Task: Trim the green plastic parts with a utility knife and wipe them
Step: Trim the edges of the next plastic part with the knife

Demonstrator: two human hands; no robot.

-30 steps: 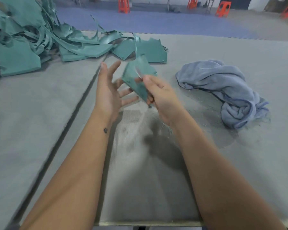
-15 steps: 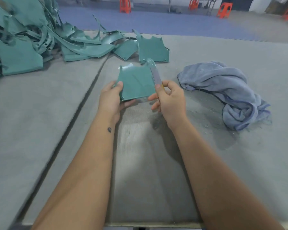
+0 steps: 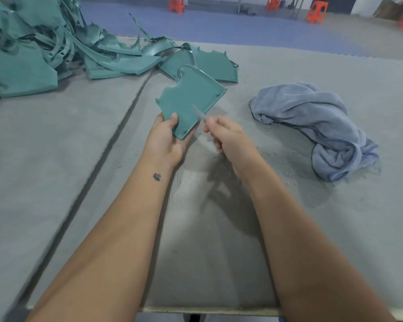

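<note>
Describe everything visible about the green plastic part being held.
The green plastic part is a flat teal panel, matte, with a raised rim along its right edge, a notched ragged upper-left edge and small studs near the lower corner. It is held above the grey table, tilted. The left hand pinches its lower-left corner; the blade in the right hand lies over its face.

Knife blade (image 3: 198, 113) blurred; pile (image 3: 21, 54) cut off left.

Both bare forearms reach forward, close together. The left hand (image 3: 165, 138) is palm-up, its thumb (image 3: 173, 118) pressed down in a pinching grip. The right hand (image 3: 226, 133) is curled, blurred, apparently clasping a thin blade.
</note>
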